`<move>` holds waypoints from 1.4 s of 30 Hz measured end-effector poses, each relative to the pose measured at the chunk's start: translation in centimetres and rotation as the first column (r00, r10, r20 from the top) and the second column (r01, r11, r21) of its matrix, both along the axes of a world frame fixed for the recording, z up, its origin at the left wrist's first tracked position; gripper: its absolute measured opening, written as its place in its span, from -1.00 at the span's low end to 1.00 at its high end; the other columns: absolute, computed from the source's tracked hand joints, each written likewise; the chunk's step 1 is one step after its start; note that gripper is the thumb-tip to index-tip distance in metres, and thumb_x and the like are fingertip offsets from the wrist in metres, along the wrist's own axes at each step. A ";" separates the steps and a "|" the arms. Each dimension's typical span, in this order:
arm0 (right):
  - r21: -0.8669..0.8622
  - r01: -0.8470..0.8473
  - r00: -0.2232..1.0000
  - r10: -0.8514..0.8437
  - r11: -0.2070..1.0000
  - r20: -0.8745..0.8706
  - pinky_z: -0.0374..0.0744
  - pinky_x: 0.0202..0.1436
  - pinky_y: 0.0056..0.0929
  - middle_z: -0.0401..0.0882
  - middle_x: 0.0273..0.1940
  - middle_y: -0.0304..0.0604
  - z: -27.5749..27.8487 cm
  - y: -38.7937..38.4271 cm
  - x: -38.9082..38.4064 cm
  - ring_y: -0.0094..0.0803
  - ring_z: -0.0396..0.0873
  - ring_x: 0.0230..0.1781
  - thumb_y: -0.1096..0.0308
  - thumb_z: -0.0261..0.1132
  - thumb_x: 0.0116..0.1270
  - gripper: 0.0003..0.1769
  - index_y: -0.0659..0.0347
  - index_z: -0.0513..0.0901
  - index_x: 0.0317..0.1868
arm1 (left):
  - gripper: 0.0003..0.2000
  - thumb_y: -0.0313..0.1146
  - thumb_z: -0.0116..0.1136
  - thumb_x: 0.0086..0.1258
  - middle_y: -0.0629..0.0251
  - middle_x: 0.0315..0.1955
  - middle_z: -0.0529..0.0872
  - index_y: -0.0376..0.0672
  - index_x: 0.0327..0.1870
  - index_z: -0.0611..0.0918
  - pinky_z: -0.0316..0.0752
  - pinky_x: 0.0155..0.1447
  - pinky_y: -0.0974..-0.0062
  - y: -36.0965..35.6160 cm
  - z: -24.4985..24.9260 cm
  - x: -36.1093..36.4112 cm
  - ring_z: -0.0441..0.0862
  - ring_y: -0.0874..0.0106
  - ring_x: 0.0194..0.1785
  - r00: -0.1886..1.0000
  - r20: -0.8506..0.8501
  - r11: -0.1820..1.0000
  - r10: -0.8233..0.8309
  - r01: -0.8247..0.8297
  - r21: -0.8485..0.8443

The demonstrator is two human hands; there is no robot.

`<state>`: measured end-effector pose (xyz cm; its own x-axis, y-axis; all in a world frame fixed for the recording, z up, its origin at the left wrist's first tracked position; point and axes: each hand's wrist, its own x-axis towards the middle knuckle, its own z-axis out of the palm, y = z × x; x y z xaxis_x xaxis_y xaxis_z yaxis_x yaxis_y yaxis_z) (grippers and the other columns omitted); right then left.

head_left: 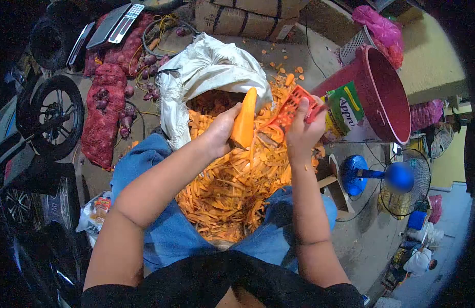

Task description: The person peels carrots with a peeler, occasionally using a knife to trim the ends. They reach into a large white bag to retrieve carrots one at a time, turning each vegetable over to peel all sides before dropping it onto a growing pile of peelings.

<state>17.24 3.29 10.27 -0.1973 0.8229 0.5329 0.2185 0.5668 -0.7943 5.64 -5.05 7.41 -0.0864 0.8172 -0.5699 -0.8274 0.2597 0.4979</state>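
- Carrot: just above frame centre, toward 12 o'clock, raised over the peel heap, in the left hand.
- Handling (judgement): stiff, solid, fairly light for one hand; bare surface probably damp and slippery; thin tip likeliest to snap.
- Best hold: around the thick lower half, as the left hand has it, from the carrot's 9 o'clock side; leaves tip and 3 o'clock side free.
- Looks: bright even orange, skin seems off on the side showing; long taper, narrow tip at 12 o'clock, thick end at 6 with a flat, cut-looking face. Far side can't be seen.
- Left hand: closed on carrot. Right hand: closed on red slotted tool, thumb over it; exact finger wrap unclear.
- Hands well apart; tool off the carrot, toward its 3 o'clock.
- Around carrot: white sack at 11, mouth open on peels; red bucket at 3, beyond the tool; net bag of onions at 9.
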 end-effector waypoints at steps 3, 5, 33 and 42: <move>0.071 0.095 0.989 -0.102 0.993 0.108 0.25 -0.60 -0.61 0.28 -0.66 -0.39 -0.3 0.9 0.5 -0.63 0.22 -0.65 0.27 0.02 0.19 -0.79 0.27 0.40 -0.40 | -0.63 -0.11 -0.38 0.29 0.31 -0.51 0.51 -0.23 -0.22 0.42 0.43 -0.33 0.58 0.1 -0.3 -0.2 0.48 0.50 -0.45 0.999 -0.036 1.000 0.011 -0.010 0.019; -0.465 -0.152 0.983 0.086 0.872 -0.160 0.27 -0.58 -0.64 0.31 -0.63 -0.41 -0.5 1.1 0.3 -0.64 0.24 -0.65 0.27 0.02 0.19 -0.80 0.26 0.41 -0.40 | -0.63 -0.10 -0.37 0.29 0.32 -0.52 0.50 -0.22 -0.22 0.41 0.42 -0.33 0.59 0.4 -0.3 -0.6 0.47 0.50 -0.45 0.998 -0.057 0.999 0.026 -0.023 0.043; -0.671 -0.682 0.731 0.279 0.290 -0.623 0.38 -0.37 -0.66 0.46 -0.45 -0.35 -0.8 1.5 1.6 -0.63 0.40 -0.46 0.30 0.11 0.11 -0.83 0.22 0.45 -0.34 | -0.67 -0.20 -0.38 0.31 0.31 -0.43 0.47 -0.27 -0.17 0.37 0.32 -0.24 0.61 1.4 -0.1 -0.5 0.40 0.55 -0.39 0.645 -0.717 0.953 0.264 -0.061 0.296; -0.108 0.070 0.886 -0.012 0.992 0.463 0.32 -0.48 -0.56 0.40 -0.59 -0.24 -2.2 4.1 2.2 -0.57 0.31 -0.58 0.27 0.08 0.12 -0.79 0.28 0.46 -0.45 | -0.62 -0.13 -0.48 0.30 0.27 -0.54 0.46 -0.23 -0.23 0.38 0.40 -0.44 0.59 1.0 -1.5 -1.6 0.43 0.47 -0.50 0.998 0.066 0.990 0.024 -0.033 0.134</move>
